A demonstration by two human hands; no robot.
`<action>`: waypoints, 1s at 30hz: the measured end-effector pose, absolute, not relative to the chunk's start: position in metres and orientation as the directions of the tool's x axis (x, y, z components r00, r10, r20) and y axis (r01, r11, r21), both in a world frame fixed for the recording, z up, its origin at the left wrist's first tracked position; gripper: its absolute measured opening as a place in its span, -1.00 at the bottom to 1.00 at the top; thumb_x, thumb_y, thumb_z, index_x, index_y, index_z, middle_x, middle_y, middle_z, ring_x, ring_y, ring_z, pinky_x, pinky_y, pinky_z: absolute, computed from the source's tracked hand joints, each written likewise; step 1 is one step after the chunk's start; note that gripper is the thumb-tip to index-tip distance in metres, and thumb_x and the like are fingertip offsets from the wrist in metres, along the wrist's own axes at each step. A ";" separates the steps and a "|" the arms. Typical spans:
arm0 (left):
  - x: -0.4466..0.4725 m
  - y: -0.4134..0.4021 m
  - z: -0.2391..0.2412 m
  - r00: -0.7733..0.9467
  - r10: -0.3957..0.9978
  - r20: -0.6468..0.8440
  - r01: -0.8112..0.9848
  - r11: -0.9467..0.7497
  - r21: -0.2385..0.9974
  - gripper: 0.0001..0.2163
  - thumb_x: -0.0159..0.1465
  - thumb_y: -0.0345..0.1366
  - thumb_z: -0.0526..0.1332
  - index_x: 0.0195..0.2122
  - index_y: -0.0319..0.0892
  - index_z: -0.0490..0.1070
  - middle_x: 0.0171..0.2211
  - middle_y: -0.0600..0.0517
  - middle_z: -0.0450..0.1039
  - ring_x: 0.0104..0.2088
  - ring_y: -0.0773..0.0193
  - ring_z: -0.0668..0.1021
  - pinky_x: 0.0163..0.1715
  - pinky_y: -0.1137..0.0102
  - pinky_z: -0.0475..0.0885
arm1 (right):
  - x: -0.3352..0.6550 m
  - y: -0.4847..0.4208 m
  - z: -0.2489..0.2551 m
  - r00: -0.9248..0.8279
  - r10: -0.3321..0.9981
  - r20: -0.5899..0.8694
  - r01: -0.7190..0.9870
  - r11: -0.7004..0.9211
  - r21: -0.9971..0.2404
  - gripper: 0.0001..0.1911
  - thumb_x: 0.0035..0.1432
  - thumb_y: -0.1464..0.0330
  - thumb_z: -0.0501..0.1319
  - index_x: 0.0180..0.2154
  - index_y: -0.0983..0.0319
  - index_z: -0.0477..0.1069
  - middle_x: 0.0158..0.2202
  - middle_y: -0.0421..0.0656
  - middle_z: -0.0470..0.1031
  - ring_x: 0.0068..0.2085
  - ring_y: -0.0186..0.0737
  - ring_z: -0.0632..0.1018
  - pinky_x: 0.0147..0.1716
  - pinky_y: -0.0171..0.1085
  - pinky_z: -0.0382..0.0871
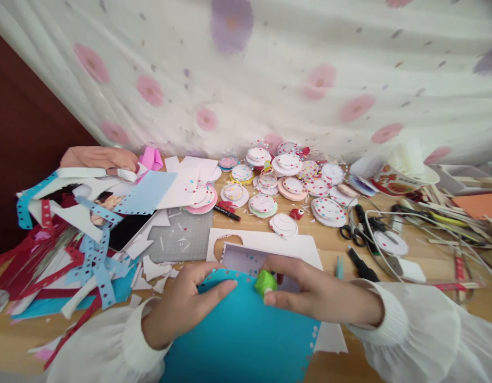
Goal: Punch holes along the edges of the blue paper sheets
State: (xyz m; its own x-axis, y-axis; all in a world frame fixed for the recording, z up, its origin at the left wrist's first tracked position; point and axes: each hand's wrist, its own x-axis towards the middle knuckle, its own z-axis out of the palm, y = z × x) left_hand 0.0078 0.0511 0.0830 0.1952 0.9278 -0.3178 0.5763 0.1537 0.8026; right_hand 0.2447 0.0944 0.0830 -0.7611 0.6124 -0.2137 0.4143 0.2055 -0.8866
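A sheet of blue paper [238,335] lies in front of me, with small punched holes along its top and right edges. My left hand [190,300] grips the sheet near its top left corner, thumb on top and fingers partly hidden. My right hand [305,290] is closed around a small green craft punch [265,283], which sits on the sheet's top edge. Behind the sheet stands a pale open box [246,254], with small bits of paper inside. Under it lies white paper [302,242] with a round cut-out.
Layered paper discs [262,205] dotted with colour stand at the back. Paper scraps [98,250] and a grey cutting mat [182,234] lie left. Scissors [352,234], a white cable [374,250], a paper bowl [401,178] and thin wooden sticks [441,213] are on the right.
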 end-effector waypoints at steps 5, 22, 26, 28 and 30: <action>0.009 0.048 0.079 0.217 0.939 -0.267 0.639 0.070 0.766 -0.76 0.21 -0.10 0.18 -0.24 -0.12 0.52 -0.22 0.02 0.57 -0.16 0.11 0.55 -0.19 0.36 0.43 | 0.240 0.094 0.080 -0.776 0.601 -0.192 0.374 0.194 -0.907 -0.69 0.14 0.12 0.20 -0.20 0.20 0.41 -0.32 -0.19 0.44 -0.31 -0.28 0.41 -0.32 -0.33 0.32; 0.016 0.050 0.078 0.251 0.957 -0.148 0.580 -0.026 0.814 -0.84 0.23 -0.21 0.19 -0.37 -0.16 0.49 -0.36 0.07 0.57 -0.30 0.24 0.58 -0.32 0.49 0.41 | 0.234 0.097 0.080 -0.733 0.596 -0.329 0.407 -0.005 -0.914 -0.69 -0.02 0.16 0.34 -0.32 0.24 0.41 -0.42 -0.27 0.40 -0.39 -0.35 0.36 -0.40 -0.38 0.23; 0.016 0.050 0.076 0.243 0.961 -0.128 0.576 -0.037 0.817 -0.86 0.22 -0.23 0.20 -0.35 -0.14 0.51 -0.34 0.07 0.58 -0.28 0.23 0.58 -0.30 0.50 0.43 | 0.232 0.096 0.081 -0.711 0.620 -0.331 0.453 0.044 -0.890 -0.72 0.00 0.17 0.31 -0.37 0.24 0.39 -0.47 -0.27 0.33 -0.42 -0.35 0.31 -0.44 -0.36 0.19; 0.016 0.049 0.074 0.243 0.962 -0.123 0.574 -0.040 0.818 -0.86 0.22 -0.22 0.20 -0.33 -0.13 0.52 -0.33 0.07 0.59 -0.28 0.23 0.58 -0.30 0.49 0.44 | 0.231 0.094 0.079 -0.704 0.639 -0.309 0.456 0.074 -0.887 -0.73 0.00 0.18 0.31 -0.35 0.24 0.39 -0.46 -0.26 0.31 -0.41 -0.34 0.30 -0.43 -0.35 0.19; 0.016 0.048 0.073 0.235 0.965 -0.118 0.579 -0.042 0.814 -0.85 0.22 -0.22 0.20 -0.32 -0.13 0.52 -0.32 0.06 0.59 -0.27 0.22 0.58 -0.29 0.48 0.45 | 0.231 0.092 0.075 -0.691 0.663 -0.287 0.448 0.081 -0.890 -0.74 0.01 0.20 0.29 -0.32 0.24 0.38 -0.44 -0.25 0.30 -0.40 -0.32 0.30 -0.42 -0.34 0.20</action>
